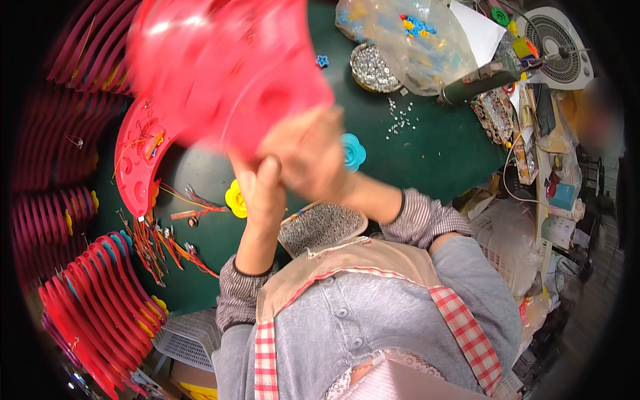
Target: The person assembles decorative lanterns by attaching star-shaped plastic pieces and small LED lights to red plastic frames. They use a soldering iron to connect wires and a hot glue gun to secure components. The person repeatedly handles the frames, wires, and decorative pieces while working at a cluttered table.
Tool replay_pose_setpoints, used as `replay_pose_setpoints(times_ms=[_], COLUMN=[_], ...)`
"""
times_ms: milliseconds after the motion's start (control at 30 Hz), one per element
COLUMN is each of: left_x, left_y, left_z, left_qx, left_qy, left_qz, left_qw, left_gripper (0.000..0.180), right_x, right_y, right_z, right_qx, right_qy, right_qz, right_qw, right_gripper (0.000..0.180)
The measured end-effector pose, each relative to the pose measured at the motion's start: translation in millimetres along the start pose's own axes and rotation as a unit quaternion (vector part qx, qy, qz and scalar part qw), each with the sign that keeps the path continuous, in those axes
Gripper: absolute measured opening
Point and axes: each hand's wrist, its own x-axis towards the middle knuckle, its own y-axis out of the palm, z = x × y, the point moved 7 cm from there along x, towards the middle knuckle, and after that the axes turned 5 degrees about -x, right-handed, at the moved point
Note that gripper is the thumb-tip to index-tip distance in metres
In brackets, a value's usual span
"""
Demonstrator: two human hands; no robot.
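Note:
A large red plastic panel (pixel 220 73), smeared by motion, is raised above the table and fills the upper left. My left hand (pixel 262 187) is closed on its near edge, thumb up. Against the panel's lower right edge is my right hand (pixel 310 153), its fingers too blurred to make out. Below the panel lies a curved red plastic part (pixel 137 167) with round recesses and thin wires. Yellow (pixel 236 199) and light blue flower-shaped pieces (pixel 353 152) rest on the green table on either side of my hands.
A tray of small metal pieces (pixel 323 227) sits close to my body. Bundled wires (pixel 157 240) lie at left, beside stacked red curved parts (pixel 100 300). Farther off are a bowl of small silvery parts (pixel 375 69), a clear bag (pixel 427 50), a green tool (pixel 481 80) and a fan (pixel 557 43).

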Motion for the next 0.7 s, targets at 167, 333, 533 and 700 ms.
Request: replay_pose_setpoints(times_ms=[167, 333, 533, 700], left_x=[-10.7, -12.2, -13.6, -22.4], left_y=[-105.3, -136.6, -158.5, -152.4], left_z=[-39.2, -80.0, -68.8, -47.4], left_qx=[0.169, 0.059, 0.279, 0.329], left_qy=[-0.008, -0.174, -0.181, -0.142], left_qz=[-0.041, -0.055, -0.039, -0.008], left_qw=[0.985, 0.982, 0.942, 0.933], left_gripper=[0.050, 0.063, 0.046, 0.041], right_x=[-23.5, -13.7, -88.5, -113.5], right_y=[-45.8, -53.0, -53.2, -61.8], right_z=[-58.3, -123.3, -111.4, -111.0], right_qx=[0.233, 0.678, 0.228, 0.099], right_qy=[0.282, 0.426, 0.440, 0.434], right_qz=[0.015, 0.133, 0.255, 0.200], right_qw=[0.931, 0.585, 0.830, 0.873], right_gripper=[0.082, 0.082, 0.060, 0.063])
